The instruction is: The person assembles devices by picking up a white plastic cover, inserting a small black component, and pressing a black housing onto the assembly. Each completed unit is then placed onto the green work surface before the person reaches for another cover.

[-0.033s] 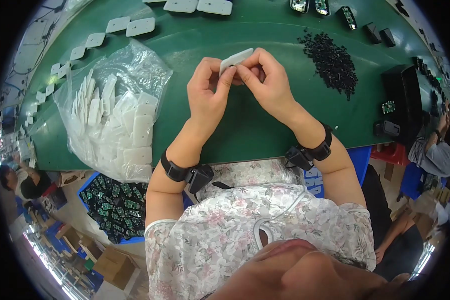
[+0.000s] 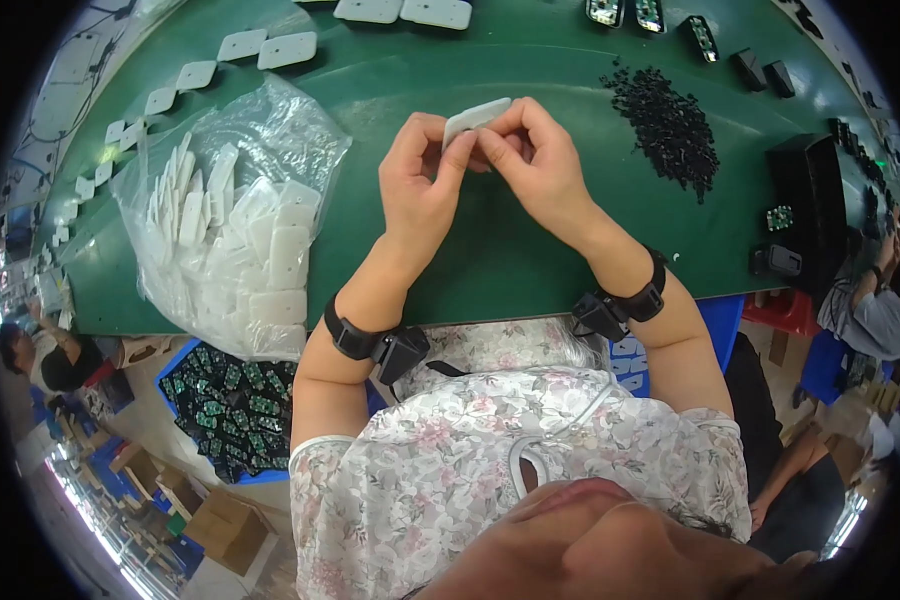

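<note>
you have one white panel [image 2: 478, 116] in hand: thin, flat, pale and smooth on the visible face, with a rounded outline. it is tilted, the right end higher in view than the left. its lower edge and left end are partly covered by your fingers; their condition cannot be told.

the panel lies between your left grip [image 2: 413, 172] and your right grip [image 2: 550, 165], in front of you over the green surface [image 2: 500, 270]. your left grip is clamped on the left end, thumb at the lower side. your right grip is clamped on the right end, its thumb tip just beside the left thumb.

to your left on the surface, a clear plastic bag [image 2: 315, 128] holds many loose white plates [image 2: 289, 242]. farther out on your right, small black parts [image 2: 665, 130] lie in a loose heap, well apart from the panel. at the far side, more plates [image 2: 288, 50] lie spaced out on the left; black housings [image 2: 703, 38] carrying green circuit boards lie on the right.
</note>
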Demonstrator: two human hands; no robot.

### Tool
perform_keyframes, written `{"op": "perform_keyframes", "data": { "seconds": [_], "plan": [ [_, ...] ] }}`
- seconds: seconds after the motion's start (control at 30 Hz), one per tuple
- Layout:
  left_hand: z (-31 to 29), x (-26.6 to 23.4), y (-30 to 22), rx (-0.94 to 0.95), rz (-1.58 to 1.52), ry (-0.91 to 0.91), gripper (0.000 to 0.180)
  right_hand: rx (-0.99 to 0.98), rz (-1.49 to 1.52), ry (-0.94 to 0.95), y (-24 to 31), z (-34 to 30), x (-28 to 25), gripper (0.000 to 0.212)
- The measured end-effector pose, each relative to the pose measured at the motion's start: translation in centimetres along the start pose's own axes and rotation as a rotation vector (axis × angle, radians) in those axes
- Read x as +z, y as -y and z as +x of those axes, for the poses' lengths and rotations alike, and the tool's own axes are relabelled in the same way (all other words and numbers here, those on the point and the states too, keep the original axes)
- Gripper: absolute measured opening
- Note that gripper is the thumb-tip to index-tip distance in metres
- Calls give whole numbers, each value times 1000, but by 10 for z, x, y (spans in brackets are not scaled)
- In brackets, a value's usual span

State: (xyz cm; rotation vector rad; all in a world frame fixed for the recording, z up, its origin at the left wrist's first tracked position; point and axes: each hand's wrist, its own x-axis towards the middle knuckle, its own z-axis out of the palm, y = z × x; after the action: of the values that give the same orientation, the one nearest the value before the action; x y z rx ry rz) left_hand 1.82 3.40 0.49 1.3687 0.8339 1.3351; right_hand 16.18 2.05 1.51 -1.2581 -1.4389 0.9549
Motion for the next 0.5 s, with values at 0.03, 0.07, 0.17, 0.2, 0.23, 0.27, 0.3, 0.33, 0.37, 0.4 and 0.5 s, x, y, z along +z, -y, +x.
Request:
{"op": "perform_keyframes", "data": {
  "seconds": [0.03,0.07,0.17,0.2,0.23,0.27,0.3,0.33,0.37,0.4,0.5],
  "plan": [
    [1,0,0,-75,-75,14,8,96,137,1,-3,-1,1,10],
    [2,0,-3,-141,-143,28,9,85,152,11,-3,-1,1,10],
    [4,0,-10,-184,-248,10,12,47,79,-25,-4,2,-5,14],
    [4,-2,-10,-196,-233,13,12,-50,6,-130,-1,7,-8,16],
    [6,-3,-10,-194,-227,14,12,-146,-68,-238,1,11,-10,18],
    [5,-2,-10,-194,-239,18,13,-159,-89,-183,2,12,-14,23],
    [5,-1,-10,-193,-251,23,13,-159,-88,-181,1,12,-14,23],
    [6,-2,-10,-192,-250,22,13,-140,-87,-101,-1,13,-13,24],
    [5,-2,-9,-196,-235,36,13,-119,-86,-21,-2,12,-13,25],
    [4,-2,-8,-200,-219,49,14,-117,-87,-21,0,12,-15,25],
    [0,-4,-4,-220,-170,100,14,56,-36,101,6,11,-22,23]
  ]
}}
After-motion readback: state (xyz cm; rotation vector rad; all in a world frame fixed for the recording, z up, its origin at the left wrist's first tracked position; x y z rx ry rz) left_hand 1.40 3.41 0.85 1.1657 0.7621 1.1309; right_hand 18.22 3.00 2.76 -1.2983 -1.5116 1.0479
